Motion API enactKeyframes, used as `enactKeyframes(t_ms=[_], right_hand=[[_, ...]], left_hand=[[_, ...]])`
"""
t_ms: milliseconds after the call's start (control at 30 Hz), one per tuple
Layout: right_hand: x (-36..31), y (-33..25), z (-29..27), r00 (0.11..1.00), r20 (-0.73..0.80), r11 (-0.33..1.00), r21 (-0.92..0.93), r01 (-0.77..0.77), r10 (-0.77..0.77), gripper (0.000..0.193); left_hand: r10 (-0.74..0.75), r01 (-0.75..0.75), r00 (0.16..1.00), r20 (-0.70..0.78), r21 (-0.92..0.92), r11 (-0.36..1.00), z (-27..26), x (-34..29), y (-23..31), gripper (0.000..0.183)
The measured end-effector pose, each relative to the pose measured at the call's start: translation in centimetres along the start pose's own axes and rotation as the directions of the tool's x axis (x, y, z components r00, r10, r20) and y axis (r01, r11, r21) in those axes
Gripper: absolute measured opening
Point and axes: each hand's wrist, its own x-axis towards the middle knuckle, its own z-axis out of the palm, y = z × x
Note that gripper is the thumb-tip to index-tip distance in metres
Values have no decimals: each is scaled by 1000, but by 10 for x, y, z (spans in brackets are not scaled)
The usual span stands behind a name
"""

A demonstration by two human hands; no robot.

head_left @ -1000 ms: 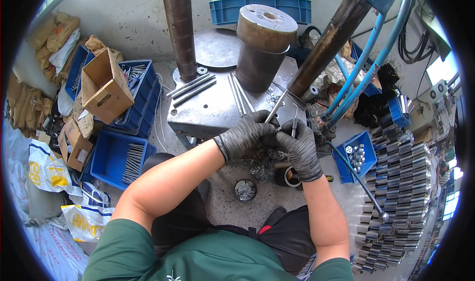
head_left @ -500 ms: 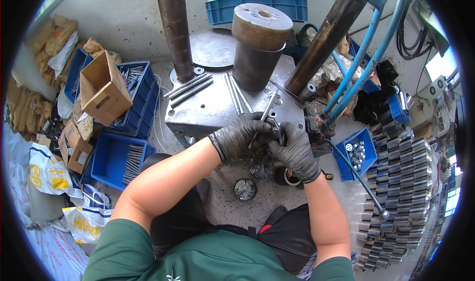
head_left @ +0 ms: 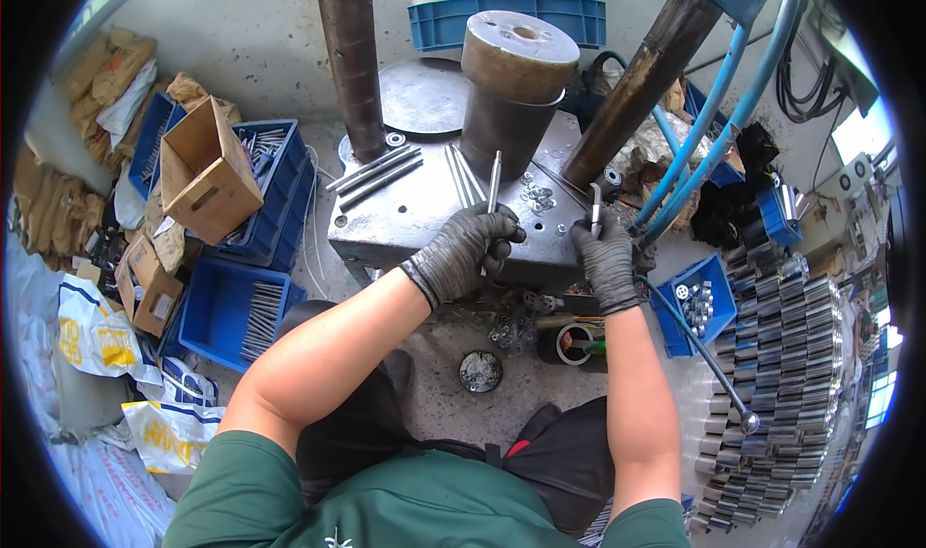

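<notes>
My left hand [head_left: 458, 252], in a dark grey glove, is closed round a metal rod [head_left: 495, 179] that points up and away over the front of the steel press table [head_left: 424, 222]. My right hand [head_left: 610, 270], gloved alike, grips a bent metal hex key [head_left: 596, 199], its short hooked end uppermost. The two hands are apart. Just beyond them, small metal washers [head_left: 538, 197] lie scattered on the table. More rods [head_left: 378, 176] rest at its left, and a few others lean together beside a heavy steel cylinder [head_left: 509, 114].
Dark columns [head_left: 349, 66] flank the cylinder. A ball-ended lever [head_left: 696, 351] juts out at right, near a blue bin [head_left: 719, 307] of metal parts and stacked metal tubes [head_left: 772, 355]. At left are a blue crate [head_left: 214, 302] and a cardboard box [head_left: 207, 167]. A round tin [head_left: 479, 371] sits on the floor.
My hands, together at the rod before, have separated. The right moved right and a little up with the hex key; the left keeps the rod, which now stands more upright.
</notes>
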Motion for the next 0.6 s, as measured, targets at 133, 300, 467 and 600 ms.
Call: enactKeyframes(t_ms=[133,300,467,600], right_hand=[[-4,-6,-22,986,100,928,335,-162,136,55],[-44,-30,-27,971,122,974,115,194,-208,72],[-78,-87,-32,711,206,581,-448,679,-672,67],[-84,-94,-26,680,223,559,-424,713,-699,63]], left_hand=[[37,-39,999,-23,-68,997,-2,-4,6,17],[41,-44,998,-45,-65,997,-1,-4,12,16],[56,-60,996,-72,-58,997,2,-4,8,15],[46,-45,993,-106,14,999,5,-6,6,14]])
